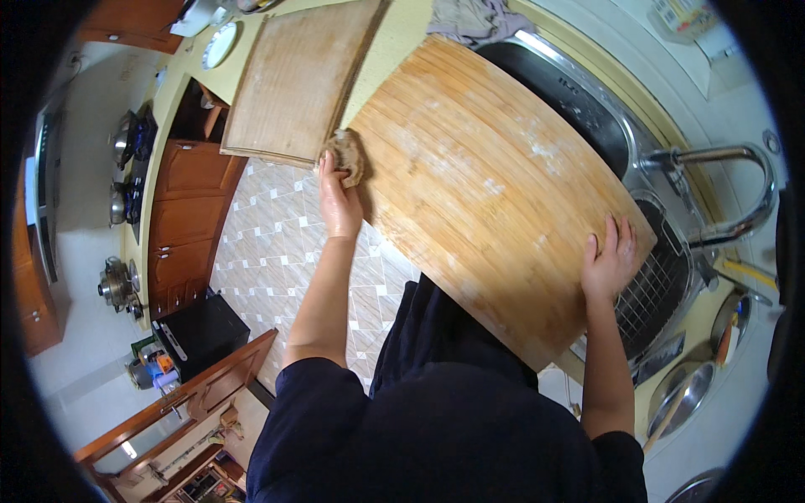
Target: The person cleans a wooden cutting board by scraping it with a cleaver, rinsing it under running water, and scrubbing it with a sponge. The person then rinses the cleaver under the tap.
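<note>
A large wooden board (497, 188), dusted with white powder and smears, lies tilted over the sink and the counter's front edge. My left hand (339, 201) grips a crumpled brown cloth (347, 158) against the board's left edge. My right hand (610, 261) rests on the board's right end with its fingers spread; whether its thumb or palm presses the edge cannot be told. Beyond my left hand lies a second wooden board (295, 82), rimmed along its edges, close to the large one.
The double sink (629, 144) with a chrome faucet (755, 188) and a wire rack (654, 283) is partly under the board. A cleaver (660, 358) and metal bowls (698, 383) stand at right. A grey cloth (478, 22) lies behind; a white plate (220, 45) is at upper left.
</note>
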Motion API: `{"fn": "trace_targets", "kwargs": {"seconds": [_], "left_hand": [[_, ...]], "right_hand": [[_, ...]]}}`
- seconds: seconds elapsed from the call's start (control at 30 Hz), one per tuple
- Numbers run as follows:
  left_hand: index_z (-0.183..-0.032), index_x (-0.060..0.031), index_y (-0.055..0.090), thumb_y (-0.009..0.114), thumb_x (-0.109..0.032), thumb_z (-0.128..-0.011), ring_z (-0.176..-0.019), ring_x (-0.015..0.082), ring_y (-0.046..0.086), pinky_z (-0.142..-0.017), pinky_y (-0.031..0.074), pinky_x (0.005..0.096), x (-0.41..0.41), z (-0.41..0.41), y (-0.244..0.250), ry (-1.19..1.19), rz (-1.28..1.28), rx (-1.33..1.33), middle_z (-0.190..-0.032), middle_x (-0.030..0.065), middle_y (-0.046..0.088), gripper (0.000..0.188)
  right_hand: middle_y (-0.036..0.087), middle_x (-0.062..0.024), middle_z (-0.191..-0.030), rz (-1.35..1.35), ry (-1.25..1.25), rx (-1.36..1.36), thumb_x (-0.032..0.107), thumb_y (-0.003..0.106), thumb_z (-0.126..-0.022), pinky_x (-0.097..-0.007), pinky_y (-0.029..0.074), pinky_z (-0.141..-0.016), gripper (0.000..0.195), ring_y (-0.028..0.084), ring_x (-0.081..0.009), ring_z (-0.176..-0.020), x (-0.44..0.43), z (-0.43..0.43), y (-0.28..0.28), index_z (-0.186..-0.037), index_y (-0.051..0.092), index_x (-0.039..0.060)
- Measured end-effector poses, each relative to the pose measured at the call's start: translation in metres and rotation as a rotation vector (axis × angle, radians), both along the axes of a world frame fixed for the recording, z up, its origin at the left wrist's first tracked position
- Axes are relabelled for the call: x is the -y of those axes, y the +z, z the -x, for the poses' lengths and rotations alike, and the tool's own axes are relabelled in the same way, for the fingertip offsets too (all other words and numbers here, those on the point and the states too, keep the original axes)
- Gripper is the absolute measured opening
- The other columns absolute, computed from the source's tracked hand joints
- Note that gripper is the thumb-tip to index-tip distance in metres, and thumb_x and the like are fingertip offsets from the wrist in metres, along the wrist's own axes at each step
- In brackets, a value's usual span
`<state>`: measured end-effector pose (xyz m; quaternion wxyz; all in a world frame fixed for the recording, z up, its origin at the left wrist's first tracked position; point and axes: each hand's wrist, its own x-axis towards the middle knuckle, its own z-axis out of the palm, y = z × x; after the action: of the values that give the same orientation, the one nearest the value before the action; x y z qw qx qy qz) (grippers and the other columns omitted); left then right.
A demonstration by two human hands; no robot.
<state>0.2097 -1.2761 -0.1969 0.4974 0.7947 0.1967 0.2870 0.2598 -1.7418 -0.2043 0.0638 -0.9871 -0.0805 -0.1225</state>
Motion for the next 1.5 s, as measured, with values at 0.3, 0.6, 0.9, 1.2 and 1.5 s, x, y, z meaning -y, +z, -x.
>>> {"fn": "trace_targets", "kwargs": {"seconds": [0.3, 0.6, 0.9, 1.2, 1.5], "left_hand": [[-0.104, 0.0023, 0.048, 0.059, 0.002, -0.080, -0.131, 0.0494, 0.042, -0.108, 0.038, 0.0500, 0.168, 0.035, -0.029, -0.398, -0.529, -0.128, -0.146, 0.0260, 0.041, 0.027], [-0.107, -0.0024, 0.056, 0.044, -0.016, -0.091, -0.135, 0.0375, 0.042, -0.113, 0.033, 0.0425, 0.217, -0.050, -0.004, -0.957, -0.388, -0.206, -0.144, 0.0197, 0.047, 0.024], [-0.130, -0.0002, 0.052, 0.029, -0.037, -0.100, -0.117, 0.0351, 0.053, -0.101, 0.040, 0.0410, 0.169, -0.161, -0.035, -0.259, -0.547, -0.210, -0.126, 0.0232, 0.056, 0.052], [-0.124, -0.0026, 0.053, 0.046, -0.003, -0.087, -0.131, 0.0377, 0.046, -0.110, 0.036, 0.0422, 0.254, -0.150, -0.024, -0.932, -0.631, -0.109, -0.145, 0.0194, 0.047, 0.038], [-0.133, -0.0024, 0.049, 0.037, -0.014, -0.098, -0.128, 0.0390, 0.046, -0.110, 0.036, 0.0443, 0.233, -0.194, -0.039, -0.476, -0.681, -0.125, -0.136, 0.0239, 0.051, 0.038]], "right_hand": [[0.042, -0.0115, -0.148, -0.036, -0.028, 0.021, 0.038, 0.059, -0.091, -0.0531, 0.032, -0.109, 0.051, 0.038, -0.0379, -0.134, 0.003, 0.000, -0.011, -0.138, 0.052, 0.0208], [0.040, -0.0104, -0.148, -0.093, -0.078, 0.000, 0.037, 0.063, -0.087, -0.0539, 0.030, -0.109, 0.052, 0.035, -0.0360, -0.137, -0.001, 0.002, -0.010, -0.135, 0.055, 0.0219], [0.041, -0.0115, -0.147, -0.226, -0.077, 0.007, 0.032, 0.065, -0.084, -0.0523, 0.026, -0.111, 0.050, 0.034, -0.0366, -0.136, -0.013, 0.002, 0.001, -0.132, 0.059, 0.0180], [0.044, -0.0103, -0.145, -0.200, -0.120, -0.026, 0.029, 0.065, -0.084, -0.0497, 0.030, -0.110, 0.049, 0.037, -0.0355, -0.136, -0.007, 0.004, 0.004, -0.131, 0.059, 0.0180], [0.045, -0.0097, -0.144, -0.246, -0.093, 0.003, 0.027, 0.067, -0.082, -0.0496, 0.032, -0.109, 0.048, 0.039, -0.0353, -0.135, -0.015, 0.002, 0.012, -0.128, 0.060, 0.0161]]}}
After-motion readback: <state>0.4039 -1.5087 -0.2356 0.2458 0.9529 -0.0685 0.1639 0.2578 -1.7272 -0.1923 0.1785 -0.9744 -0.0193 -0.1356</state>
